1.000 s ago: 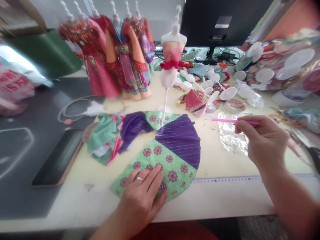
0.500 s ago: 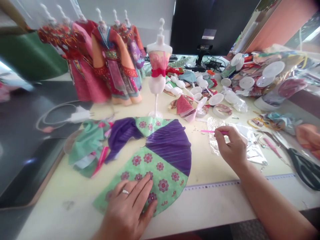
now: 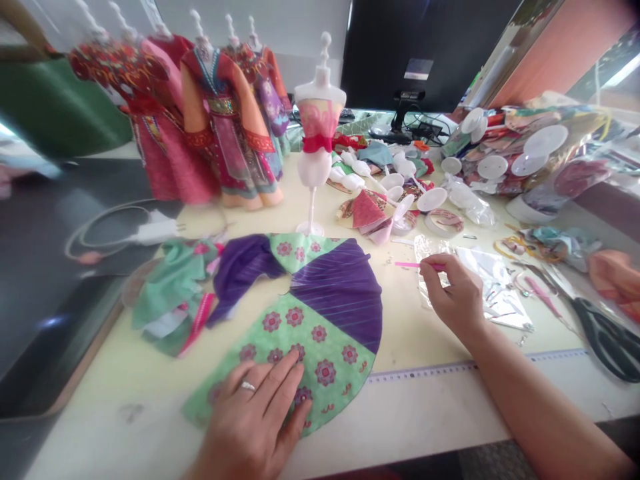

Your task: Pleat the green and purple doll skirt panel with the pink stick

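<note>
Cloth (image 3: 325, 320): central fan — smooth, green floral, purple striped
Left hand (image 3: 257, 407): fingers loosely spread atop
Right hand (image 3: 454, 293): fingers pinching pink stick (image 3: 407, 265)

I can read nothing from here, neither on the ruler (image 3: 425, 373) nor on the label (image 3: 419, 69) on the monitor (image 3: 385, 40).

Your slender pink stick (image 3: 407, 265) looks smooth and plastic; your fan-shaped green-and-purple panelled cloth (image 3: 313, 313) looks matt, and the clear crinkled plastic bag (image 3: 427, 246) glossy.
</note>
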Available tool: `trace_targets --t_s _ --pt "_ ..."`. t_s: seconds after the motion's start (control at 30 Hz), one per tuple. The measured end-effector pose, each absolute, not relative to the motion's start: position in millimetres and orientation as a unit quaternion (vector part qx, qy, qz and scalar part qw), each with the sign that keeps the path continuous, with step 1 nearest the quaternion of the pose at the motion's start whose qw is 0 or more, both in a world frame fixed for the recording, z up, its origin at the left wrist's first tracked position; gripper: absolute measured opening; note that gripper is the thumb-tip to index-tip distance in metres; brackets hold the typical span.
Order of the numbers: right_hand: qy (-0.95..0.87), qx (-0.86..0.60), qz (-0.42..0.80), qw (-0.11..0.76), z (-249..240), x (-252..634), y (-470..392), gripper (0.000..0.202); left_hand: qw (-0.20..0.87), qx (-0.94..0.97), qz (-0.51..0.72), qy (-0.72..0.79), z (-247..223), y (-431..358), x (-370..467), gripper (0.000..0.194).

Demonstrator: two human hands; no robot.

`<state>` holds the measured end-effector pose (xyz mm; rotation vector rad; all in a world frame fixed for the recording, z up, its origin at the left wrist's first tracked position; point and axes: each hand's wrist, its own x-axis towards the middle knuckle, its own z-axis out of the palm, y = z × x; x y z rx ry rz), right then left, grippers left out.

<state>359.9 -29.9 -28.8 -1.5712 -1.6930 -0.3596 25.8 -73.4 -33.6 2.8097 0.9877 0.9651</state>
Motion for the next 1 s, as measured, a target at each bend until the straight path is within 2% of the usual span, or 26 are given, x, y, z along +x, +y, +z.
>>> trace_targets --t_s 0.6,0.83,1.0 --pt "-0.651 -0.631 -0.118 0.406 -28.7 357.3 -31.3 0.004 0.010 0.892 0.313 0.325 -33.4 -74.6 26.1 0.021" --pt "-0.604 -0.649 -0.081 0.455 -25.8 356.4 -34.3 0.003 0.007 0.894 0.313 0.321 -32.7 -73.4 25.8 0.020" --pt "-0.549 -0.650 -0.001 0.526 -24.1 358.3 -34.7 0.004 0.006 0.892 0.318 0.320 -32.4 -73.7 26.5 0.019"
